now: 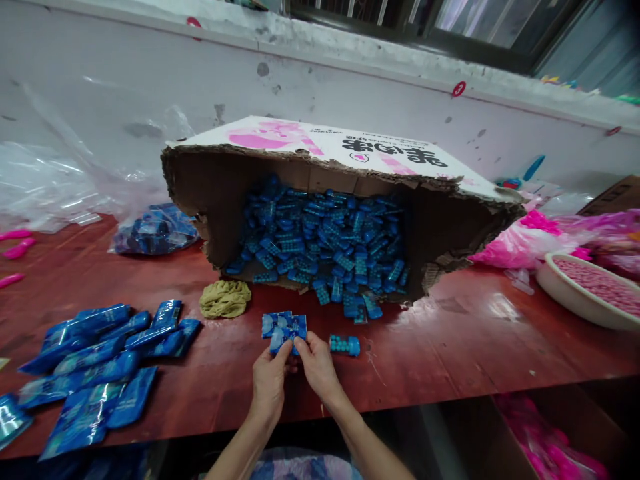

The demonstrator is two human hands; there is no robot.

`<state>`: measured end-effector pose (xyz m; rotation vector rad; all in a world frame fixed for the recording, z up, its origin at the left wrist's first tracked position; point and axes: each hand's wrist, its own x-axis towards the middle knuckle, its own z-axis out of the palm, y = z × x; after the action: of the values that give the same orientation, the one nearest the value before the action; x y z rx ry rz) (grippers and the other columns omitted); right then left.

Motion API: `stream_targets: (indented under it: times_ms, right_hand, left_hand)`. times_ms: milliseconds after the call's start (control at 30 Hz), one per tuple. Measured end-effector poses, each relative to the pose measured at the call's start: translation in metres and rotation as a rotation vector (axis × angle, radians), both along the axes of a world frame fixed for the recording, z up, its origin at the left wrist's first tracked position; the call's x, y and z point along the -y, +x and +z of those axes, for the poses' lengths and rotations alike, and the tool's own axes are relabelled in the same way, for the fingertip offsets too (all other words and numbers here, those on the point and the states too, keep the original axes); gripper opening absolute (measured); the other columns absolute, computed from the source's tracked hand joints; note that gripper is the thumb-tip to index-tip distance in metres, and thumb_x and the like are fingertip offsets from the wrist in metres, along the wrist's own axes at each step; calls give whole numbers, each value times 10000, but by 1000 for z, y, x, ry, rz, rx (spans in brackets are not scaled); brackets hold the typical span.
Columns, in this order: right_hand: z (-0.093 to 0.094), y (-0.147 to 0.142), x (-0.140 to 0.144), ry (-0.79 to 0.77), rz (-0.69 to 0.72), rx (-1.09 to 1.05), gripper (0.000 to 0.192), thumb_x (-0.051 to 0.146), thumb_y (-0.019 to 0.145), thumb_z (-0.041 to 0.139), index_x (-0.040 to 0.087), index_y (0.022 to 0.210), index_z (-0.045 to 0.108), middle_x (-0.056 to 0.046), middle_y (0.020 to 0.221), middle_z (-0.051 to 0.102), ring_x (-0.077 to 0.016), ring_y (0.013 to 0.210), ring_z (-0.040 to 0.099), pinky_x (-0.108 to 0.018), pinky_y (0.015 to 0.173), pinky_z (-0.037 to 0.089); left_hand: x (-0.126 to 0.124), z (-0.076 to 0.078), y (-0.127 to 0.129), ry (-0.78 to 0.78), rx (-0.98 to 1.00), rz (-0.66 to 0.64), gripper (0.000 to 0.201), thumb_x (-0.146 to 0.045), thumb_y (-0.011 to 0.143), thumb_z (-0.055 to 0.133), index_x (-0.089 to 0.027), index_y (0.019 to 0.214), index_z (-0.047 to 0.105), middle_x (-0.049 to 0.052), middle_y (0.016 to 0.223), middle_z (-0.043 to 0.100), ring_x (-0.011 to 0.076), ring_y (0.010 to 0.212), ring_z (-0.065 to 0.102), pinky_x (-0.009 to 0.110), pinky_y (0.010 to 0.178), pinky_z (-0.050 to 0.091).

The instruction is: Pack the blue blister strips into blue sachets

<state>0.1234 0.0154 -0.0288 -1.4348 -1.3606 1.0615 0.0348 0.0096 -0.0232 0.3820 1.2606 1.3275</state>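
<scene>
At lower centre of the frame, the left hand (269, 381) and the right hand (316, 365) together pinch a small blue printed plastic sachet (283, 329) on the glossy red wooden table (450, 347). Just right of it lies a small blue capsule-filled blister tube (345, 345). Behind, a torn cardboard box (320, 150) on its side spills more. Filled blue sachets (100, 360) pile at lower left.

One box (320, 143), perhaps hundreds of capsules (325, 240)
</scene>
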Motion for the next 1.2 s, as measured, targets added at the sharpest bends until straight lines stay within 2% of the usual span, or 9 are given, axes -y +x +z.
stream_targets:
  times_ms: [133,267,333,433,500,633,767,900,1200]
  right_hand:
    - [6,2,1,11,-15,47,281,364,850,392,184,646,464,56,539,450,-90,489,407,-187,452,322]
    - [15,13,0,46,8,137,347,369,849,408,189,555,440,69,493,380,-90,476,373,-203,467,293]
    - [23,21,1,74,32,182,339,359,842,441,185,553,484,53,531,432,-104,528,413,-218,526,317]
    - [30,40,4,187,23,461,143,317,817,518,207,818,610,-30,844,598,-184,799,513,-292,713,356]
    - [30,54,7,238,-9,773,242,267,789,567,226,1027,585,-95,1055,582,-259,969,485,-371,789,339]
    - [17,76,13,152,15,1080,361,161,750,600,236,1101,572,-120,1040,597,-297,910,510,-395,721,366]
    - [11,75,15,176,22,883,352,193,770,584,252,1116,560,-83,975,610,-258,878,527,-367,733,400]
    - [23,63,16,248,-2,538,361,259,775,593,244,1130,530,-42,1007,596,-214,950,525,-338,838,405]
    - [44,48,23,303,31,513,337,248,750,620,229,1082,566,-46,965,610,-216,911,543,-380,864,404]
  left_hand:
    - [1,6,0,-21,59,-48,210,-275,548,731,-123,641,619,-22,454,584,89,413,523,192,412,414]
    - [3,15,-10,-55,188,-255,222,-258,573,731,-97,688,631,52,544,647,122,462,576,205,420,430]
    - [3,15,-14,-85,223,-289,185,-231,604,715,-102,699,621,48,545,648,112,449,572,190,405,418]
    - [3,12,-16,-168,216,-235,148,-239,673,664,-117,659,582,28,489,618,95,396,543,173,365,392]
    - [3,10,-16,-217,211,-208,160,-255,713,626,-125,647,558,26,481,611,91,381,536,166,347,382]
    - [3,10,-15,-240,241,-194,190,-291,742,592,-137,646,536,24,473,605,94,377,539,164,336,387]
    - [5,13,-15,-255,245,-203,212,-319,737,594,-131,653,542,26,481,609,93,384,548,163,346,405]
    - [6,14,-14,-222,244,-185,196,-310,729,604,-134,664,546,29,488,617,103,396,559,172,358,421]
    - [7,14,-17,-124,302,-219,117,-217,722,616,-118,676,572,46,517,636,127,447,591,189,391,442]
